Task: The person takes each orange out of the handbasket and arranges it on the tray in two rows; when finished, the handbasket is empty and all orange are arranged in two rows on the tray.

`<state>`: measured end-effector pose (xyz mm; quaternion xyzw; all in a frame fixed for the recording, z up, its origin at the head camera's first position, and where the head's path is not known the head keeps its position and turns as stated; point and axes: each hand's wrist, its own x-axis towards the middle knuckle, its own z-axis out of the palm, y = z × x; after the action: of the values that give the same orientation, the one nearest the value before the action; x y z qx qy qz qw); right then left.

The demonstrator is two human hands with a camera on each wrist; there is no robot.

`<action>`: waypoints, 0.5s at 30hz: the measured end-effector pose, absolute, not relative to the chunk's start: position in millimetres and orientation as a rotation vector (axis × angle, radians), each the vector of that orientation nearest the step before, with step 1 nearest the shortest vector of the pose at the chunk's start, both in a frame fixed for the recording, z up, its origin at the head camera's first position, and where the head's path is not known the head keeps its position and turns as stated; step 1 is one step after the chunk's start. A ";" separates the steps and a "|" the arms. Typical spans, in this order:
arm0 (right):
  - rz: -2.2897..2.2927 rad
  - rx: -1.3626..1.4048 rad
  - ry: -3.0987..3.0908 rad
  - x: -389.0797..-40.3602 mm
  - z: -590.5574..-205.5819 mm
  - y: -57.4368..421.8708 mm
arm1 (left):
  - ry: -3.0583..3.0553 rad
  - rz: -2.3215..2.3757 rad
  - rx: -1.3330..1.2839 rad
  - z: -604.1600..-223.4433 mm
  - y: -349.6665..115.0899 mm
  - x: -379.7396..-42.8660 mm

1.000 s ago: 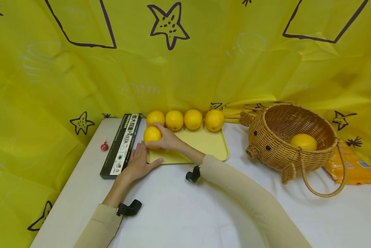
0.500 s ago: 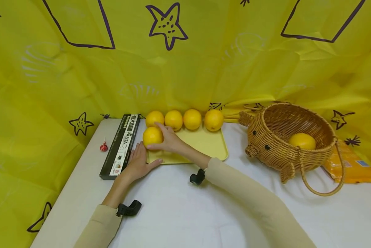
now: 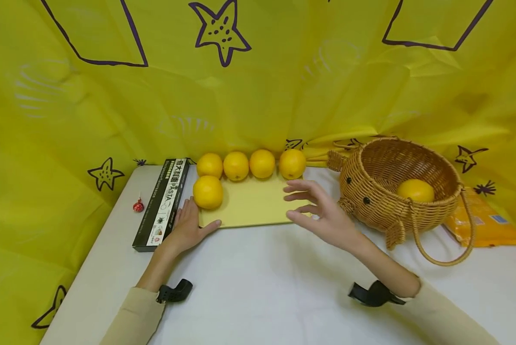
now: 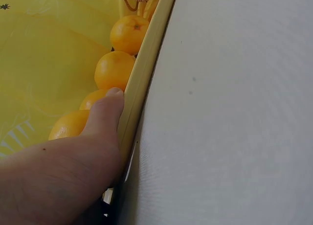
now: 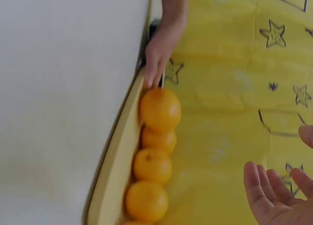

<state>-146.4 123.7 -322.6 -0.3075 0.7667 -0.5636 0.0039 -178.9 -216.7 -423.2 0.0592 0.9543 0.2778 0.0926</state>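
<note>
A yellow tray (image 3: pixel 253 206) lies at the back of the table in the head view. Several oranges (image 3: pixel 262 164) line its far edge, and a single orange (image 3: pixel 208 192) sits in front of them at the left. My left hand (image 3: pixel 185 234) rests at the tray's near left corner, fingers straight beside that orange and thumb along the front edge. Over the tray's right front corner, my right hand (image 3: pixel 327 218) is in the air, holding nothing, its fingers spread and slightly bent. In the right wrist view the front orange (image 5: pixel 160 110) is next to the left fingertips.
A pig-shaped wicker basket (image 3: pixel 385 213) stands at the right with one orange (image 3: pixel 416 190) inside. Behind it lies an orange packet (image 3: pixel 486 223). A black-and-white pasta box (image 3: pixel 160 206) lies left of the tray, with a red lollipop (image 3: pixel 138 206) beyond it. A yellow curtain (image 3: pixel 258 86) hangs behind.
My right hand has let go of the front-left orange and moved right, toward the basket. That orange stays on the tray. The left hand keeps its place; the view has shifted slightly.
</note>
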 end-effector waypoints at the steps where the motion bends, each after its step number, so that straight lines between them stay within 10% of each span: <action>1: -1.783 -0.956 2.420 -144.6 -322.9 133.4 | 2.837 0.823 0.177 -423.8 -217.7 -178.9; 15: -2.010 -0.911 2.345 -141.8 -332.2 182.3 | 2.834 0.832 0.177 -423.3 -217.5 -179.1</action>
<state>-141.8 182.3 -332.2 -0.2826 0.7278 -0.6237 -0.0392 -179.1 -217.5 -423.3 0.0595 0.9538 0.2801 0.0915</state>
